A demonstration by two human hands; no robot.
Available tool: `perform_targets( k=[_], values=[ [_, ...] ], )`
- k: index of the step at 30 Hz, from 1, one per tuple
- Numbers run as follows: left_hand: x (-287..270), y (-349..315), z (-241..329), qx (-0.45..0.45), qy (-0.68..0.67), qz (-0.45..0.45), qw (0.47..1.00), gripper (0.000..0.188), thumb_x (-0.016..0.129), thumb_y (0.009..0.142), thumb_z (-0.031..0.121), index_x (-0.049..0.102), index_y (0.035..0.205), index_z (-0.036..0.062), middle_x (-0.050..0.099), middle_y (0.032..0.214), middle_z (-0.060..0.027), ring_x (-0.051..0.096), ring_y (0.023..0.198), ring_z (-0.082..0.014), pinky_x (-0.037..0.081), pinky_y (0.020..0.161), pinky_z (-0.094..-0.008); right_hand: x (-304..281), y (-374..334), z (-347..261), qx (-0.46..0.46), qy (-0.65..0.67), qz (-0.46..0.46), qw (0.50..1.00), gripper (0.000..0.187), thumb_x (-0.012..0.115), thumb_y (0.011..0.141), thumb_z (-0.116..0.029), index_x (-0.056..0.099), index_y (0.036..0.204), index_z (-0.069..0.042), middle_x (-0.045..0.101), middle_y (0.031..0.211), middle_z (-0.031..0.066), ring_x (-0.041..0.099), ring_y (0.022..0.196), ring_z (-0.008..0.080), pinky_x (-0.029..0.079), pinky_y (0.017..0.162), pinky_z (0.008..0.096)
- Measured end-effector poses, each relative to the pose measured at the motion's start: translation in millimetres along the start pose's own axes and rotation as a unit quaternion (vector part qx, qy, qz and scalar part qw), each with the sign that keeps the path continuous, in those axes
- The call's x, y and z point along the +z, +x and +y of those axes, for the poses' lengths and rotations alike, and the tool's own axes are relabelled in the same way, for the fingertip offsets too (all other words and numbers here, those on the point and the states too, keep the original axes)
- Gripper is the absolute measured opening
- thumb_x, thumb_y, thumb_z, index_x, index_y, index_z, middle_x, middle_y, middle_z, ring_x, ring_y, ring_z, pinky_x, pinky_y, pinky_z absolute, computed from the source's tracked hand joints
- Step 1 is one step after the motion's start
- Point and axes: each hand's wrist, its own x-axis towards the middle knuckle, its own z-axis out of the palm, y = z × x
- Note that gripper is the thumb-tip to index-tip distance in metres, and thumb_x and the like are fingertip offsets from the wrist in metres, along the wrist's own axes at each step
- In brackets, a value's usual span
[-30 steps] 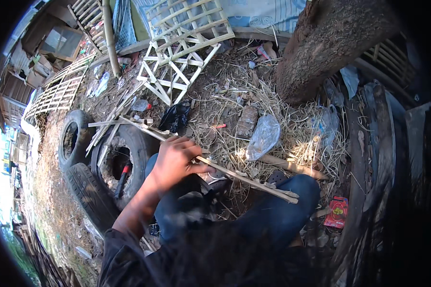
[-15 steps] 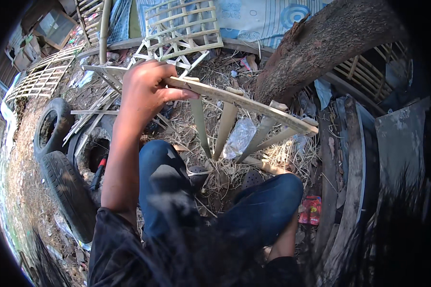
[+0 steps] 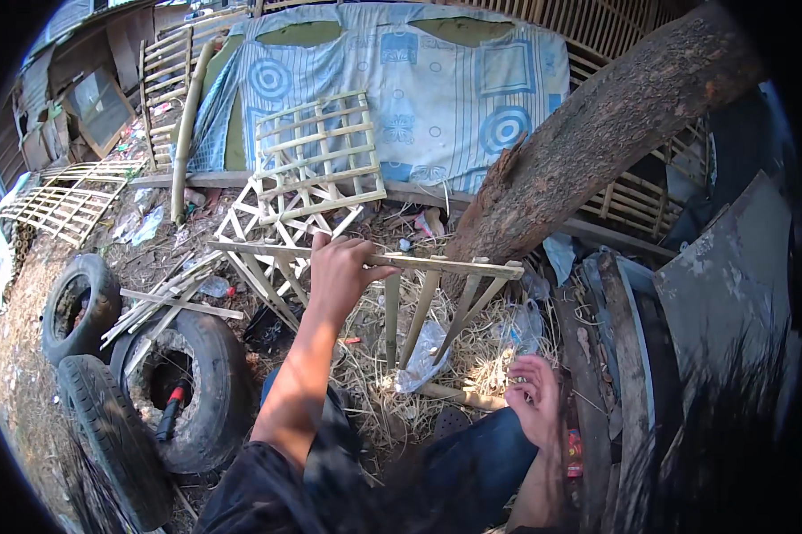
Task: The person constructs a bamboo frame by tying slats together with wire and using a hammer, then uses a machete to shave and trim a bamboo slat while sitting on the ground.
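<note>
My left hand (image 3: 337,274) is wrapped round a long bamboo slat (image 3: 459,265), held level in front of me. Several upright bamboo pieces (image 3: 421,311) meet its underside and run down toward the straw-covered ground, like a frame. My right hand (image 3: 536,408) is raised over my right knee, apart from the slat. Its fingers are curled in, with a small glint near the fingertips that is too small to name. A crumpled clear plastic bag (image 3: 421,356) lies among the uprights.
A bamboo lattice panel (image 3: 316,160) stands beyond the slat. A leaning tree trunk (image 3: 597,151) rises at the right. Old tyres (image 3: 227,392) lie at the left, one with a red-and-black handled tool (image 3: 173,409) inside. Near my right forearm is a red packet (image 3: 575,452).
My right hand has come up into view from low beside my leg. The slat, still in my left hand, now sits more level, and the view has tilted upward.
</note>
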Motion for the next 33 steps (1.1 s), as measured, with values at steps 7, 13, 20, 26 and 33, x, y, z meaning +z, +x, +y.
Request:
perform_targets(
  k=[7,13,20,26,33],
  values=[
    [44.1,11.2,30.4,-0.031,-0.028,-0.182,0.982,0.040,0.070,0.075,0.048,0.063,0.068,0.0097,0.063,0.063,-0.0077,0.063,0.071,-0.0262,0.034,0.083,-0.0423,41.3,51.1,-70.1,-0.181,-0.109,-0.310,0.927,0.034,0.068,0.082,-0.014,0.052,0.110,-0.003,0.060,0.097,0.0115,0.062,0.093,0.0238,0.050,0.080,0.0352],
    [86.0,-17.3,49.6,-0.068,-0.015,-0.268,0.961,0.036,0.078,0.068,0.046,0.066,0.072,0.0124,0.065,0.065,-0.0033,0.060,0.066,-0.0236,0.032,0.079,-0.0370,103.5,71.5,-77.5,-0.314,-0.100,-0.384,0.862,0.031,0.067,0.080,-0.015,0.054,0.105,-0.003,0.059,0.094,0.0136,0.060,0.092,0.0274,0.049,0.080,0.0382],
    [67.3,4.3,39.6,-0.058,0.071,-0.223,0.971,0.033,0.076,0.072,0.041,0.067,0.082,0.0119,0.068,0.072,-0.0049,0.062,0.070,-0.0242,0.033,0.090,-0.0398,156.5,100.5,-85.3,-0.415,-0.082,-0.373,0.826,0.031,0.067,0.077,-0.016,0.055,0.103,-0.003,0.059,0.094,0.0147,0.059,0.090,0.0294,0.047,0.082,0.0402],
    [100.3,10.2,26.9,0.041,-0.015,-0.207,0.977,0.032,0.073,0.074,0.039,0.067,0.091,0.0116,0.065,0.070,-0.0049,0.062,0.073,-0.0258,0.034,0.093,-0.0452,160.4,125.3,-100.9,-0.465,-0.122,-0.352,0.804,0.031,0.067,0.076,-0.016,0.056,0.101,-0.003,0.058,0.093,0.0157,0.059,0.088,0.0310,0.045,0.083,0.0419],
    [85.6,9.8,-15.3,0.009,-0.075,-0.178,0.981,0.033,0.074,0.067,0.037,0.064,0.083,0.0103,0.065,0.084,-0.0043,0.059,0.086,-0.0235,0.033,0.090,-0.0450,105.6,174.0,-54.2,-0.307,-0.221,-0.013,0.926,0.037,0.068,0.074,-0.017,0.054,0.105,-0.004,0.056,0.103,0.0148,0.054,0.101,0.0326,0.041,0.091,0.0451]
  ],
)
